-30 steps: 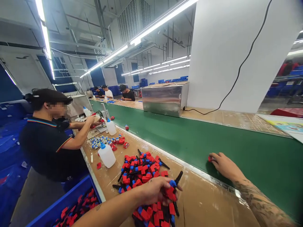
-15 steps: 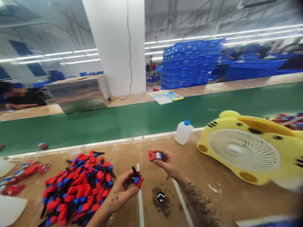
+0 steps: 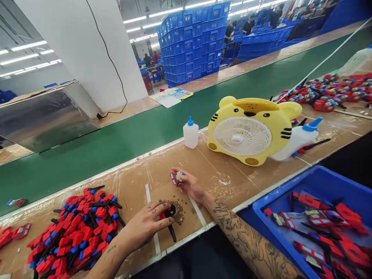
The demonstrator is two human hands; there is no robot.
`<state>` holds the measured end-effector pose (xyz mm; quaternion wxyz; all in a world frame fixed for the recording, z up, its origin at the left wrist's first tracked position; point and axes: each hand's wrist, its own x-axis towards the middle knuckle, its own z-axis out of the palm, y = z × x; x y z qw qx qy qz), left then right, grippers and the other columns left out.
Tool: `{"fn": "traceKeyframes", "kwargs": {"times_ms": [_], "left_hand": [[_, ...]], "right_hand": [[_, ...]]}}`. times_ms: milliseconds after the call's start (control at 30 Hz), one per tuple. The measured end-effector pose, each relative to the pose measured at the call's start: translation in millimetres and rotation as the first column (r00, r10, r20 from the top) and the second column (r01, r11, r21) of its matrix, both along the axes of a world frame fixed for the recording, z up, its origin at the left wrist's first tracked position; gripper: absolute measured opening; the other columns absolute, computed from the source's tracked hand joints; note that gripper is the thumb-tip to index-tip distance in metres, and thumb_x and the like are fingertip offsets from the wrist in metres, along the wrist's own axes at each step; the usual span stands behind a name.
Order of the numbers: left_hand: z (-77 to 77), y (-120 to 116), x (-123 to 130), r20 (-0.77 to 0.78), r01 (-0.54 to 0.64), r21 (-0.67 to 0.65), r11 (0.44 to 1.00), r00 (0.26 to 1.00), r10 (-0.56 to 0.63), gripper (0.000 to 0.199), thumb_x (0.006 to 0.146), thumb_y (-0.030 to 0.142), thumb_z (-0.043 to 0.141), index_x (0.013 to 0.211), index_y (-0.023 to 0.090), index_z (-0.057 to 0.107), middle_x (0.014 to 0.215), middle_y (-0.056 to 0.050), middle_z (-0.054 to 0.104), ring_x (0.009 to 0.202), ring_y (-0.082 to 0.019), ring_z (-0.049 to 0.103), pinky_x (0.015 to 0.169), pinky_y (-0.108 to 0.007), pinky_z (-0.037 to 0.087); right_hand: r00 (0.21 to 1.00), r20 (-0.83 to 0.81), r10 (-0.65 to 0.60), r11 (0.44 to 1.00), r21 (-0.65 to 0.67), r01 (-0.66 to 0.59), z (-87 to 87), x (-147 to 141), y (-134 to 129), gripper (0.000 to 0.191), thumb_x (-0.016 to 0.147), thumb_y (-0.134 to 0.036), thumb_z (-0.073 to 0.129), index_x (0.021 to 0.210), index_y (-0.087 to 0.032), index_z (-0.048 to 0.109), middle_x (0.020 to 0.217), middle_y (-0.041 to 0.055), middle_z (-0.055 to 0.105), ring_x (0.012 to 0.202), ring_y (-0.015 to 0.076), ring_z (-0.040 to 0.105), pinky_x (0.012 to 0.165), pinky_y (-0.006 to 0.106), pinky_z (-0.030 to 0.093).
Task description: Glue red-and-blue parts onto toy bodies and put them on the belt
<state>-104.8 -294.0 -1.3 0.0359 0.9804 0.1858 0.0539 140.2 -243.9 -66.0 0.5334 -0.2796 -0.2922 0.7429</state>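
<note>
My left hand is closed on a small red and black plastic toy part, mostly hidden under the fingers. It is held at the edge of a small dark round cup or hole ringed by a wet stain on the table. Farther back, my right hand pinches a red toy piece with light blue windows and a grey and yellowish side. Left of my left hand lies a heap of red, blue and black toy parts.
A white bottle with a blue cap and a yellow animal-shaped fan stand behind my hands. At right sits a blue bin of toy pieces. A green conveyor belt runs behind the brown table. Stacked blue crates rise beyond.
My left hand has turned over and lowered its toy part to the dark round spot. The piece in my right hand is turned differently. The view has swung right, bringing in the blue bin.
</note>
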Motion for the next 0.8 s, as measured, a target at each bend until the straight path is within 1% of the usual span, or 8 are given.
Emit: {"fn": "traceKeyframes", "kwargs": {"times_ms": [167, 300, 400, 500, 600, 700, 733, 800], "left_hand": [[14.0, 3.3, 13.6, -0.083, 0.066, 0.058, 0.996, 0.995, -0.061, 0.051, 0.090, 0.003, 0.042, 0.129, 0.031, 0.060, 0.136, -0.009, 0.058, 0.126, -0.026, 0.052, 0.103, -0.040, 0.048], [19.6, 4.9, 21.3, -0.080, 0.095, 0.032, 0.995, 0.993, -0.092, 0.044, 0.093, 0.005, 0.042, 0.125, 0.029, 0.062, 0.133, -0.008, 0.060, 0.126, -0.025, 0.051, 0.103, -0.039, 0.046], [21.2, 4.8, 24.1, -0.112, 0.105, 0.011, 0.994, 0.988, -0.103, 0.043, 0.094, 0.006, 0.043, 0.125, 0.029, 0.062, 0.132, -0.009, 0.060, 0.125, -0.026, 0.051, 0.103, -0.041, 0.047], [19.3, 5.1, 21.7, -0.090, 0.080, -0.050, 0.996, 0.992, -0.084, 0.047, 0.093, 0.006, 0.044, 0.129, 0.030, 0.061, 0.133, -0.009, 0.060, 0.127, -0.026, 0.050, 0.104, -0.043, 0.046], [13.8, 5.4, 13.5, 0.041, -0.011, -0.196, 0.981, 0.999, 0.019, 0.049, 0.092, 0.005, 0.045, 0.130, 0.032, 0.061, 0.135, -0.009, 0.059, 0.129, -0.025, 0.049, 0.106, -0.041, 0.045], [4.4, 4.9, 4.7, 0.287, -0.117, -0.476, 0.872, 0.916, 0.279, 0.040, 0.093, 0.011, 0.050, 0.126, 0.029, 0.064, 0.133, -0.011, 0.060, 0.126, -0.024, 0.054, 0.106, -0.041, 0.046], [0.0, 4.7, 2.8, 0.373, -0.138, -0.581, 0.802, 0.831, 0.413, 0.036, 0.092, 0.015, 0.055, 0.124, 0.028, 0.065, 0.131, -0.011, 0.061, 0.125, -0.025, 0.056, 0.105, -0.042, 0.047], [-10.0, 4.7, 1.4, 0.462, -0.127, -0.765, 0.632, 0.574, 0.675, 0.035, 0.088, 0.022, 0.066, 0.123, 0.025, 0.066, 0.126, -0.012, 0.065, 0.121, -0.027, 0.060, 0.103, -0.044, 0.048]], "right_hand": [[0.998, 0.029, -0.054, 0.997, 0.047, 0.053, 0.1, 0.1, -2.0, 0.055, 0.063, -0.027, 0.082, 0.115, -0.022, 0.066, 0.094, 0.0033, 0.068, 0.077, 0.0161, 0.061, 0.064, 0.026, 0.045], [0.996, 0.035, -0.084, 0.994, 0.070, 0.082, -3.5, 2.0, 0.0, 0.050, 0.057, -0.023, 0.086, 0.103, -0.022, 0.065, 0.092, 0.0024, 0.070, 0.079, 0.0162, 0.061, 0.062, 0.024, 0.044], [0.994, 0.061, -0.087, 0.992, 0.098, 0.081, -8.3, 3.4, 0.8, 0.055, 0.057, -0.023, 0.088, 0.105, -0.023, 0.063, 0.096, 0.0024, 0.071, 0.082, 0.0163, 0.062, 0.064, 0.024, 0.045], [0.992, 0.102, -0.077, 0.991, 0.120, 0.065, -12.8, 3.3, 0.7, 0.058, 0.057, -0.024, 0.090, 0.108, -0.022, 0.063, 0.103, 0.0039, 0.071, 0.089, 0.0176, 0.064, 0.079, 0.029, 0.048], [0.990, 0.118, -0.074, 0.990, 0.128, 0.059, -15.8, 2.7, -0.4, 0.057, 0.054, -0.024, 0.092, 0.103, -0.021, 0.062, 0.102, 0.0034, 0.070, 0.091, 0.0172, 0.064, 0.087, 0.032, 0.047], [0.994, 0.097, -0.052, 0.988, 0.151, 0.037, -14.6, 2.4, -3.3, 0.057, 0.054, -0.024, 0.093, 0.100, -0.021, 0.059, 0.100, 0.0023, 0.069, 0.091, 0.0176, 0.065, 0.085, 0.031, 0.048], [0.995, 0.090, -0.039, 0.987, 0.161, 0.025, -12.8, 2.1, -4.7, 0.058, 0.054, -0.024, 0.093, 0.101, -0.021, 0.059, 0.100, 0.0025, 0.069, 0.091, 0.0180, 0.065, 0.084, 0.031, 0.048], [0.996, 0.084, -0.014, 0.984, 0.178, -0.001, -7.6, 0.7, -8.0, 0.058, 0.056, -0.025, 0.092, 0.103, -0.021, 0.060, 0.102, 0.0034, 0.069, 0.092, 0.0186, 0.065, 0.083, 0.031, 0.049]]}}
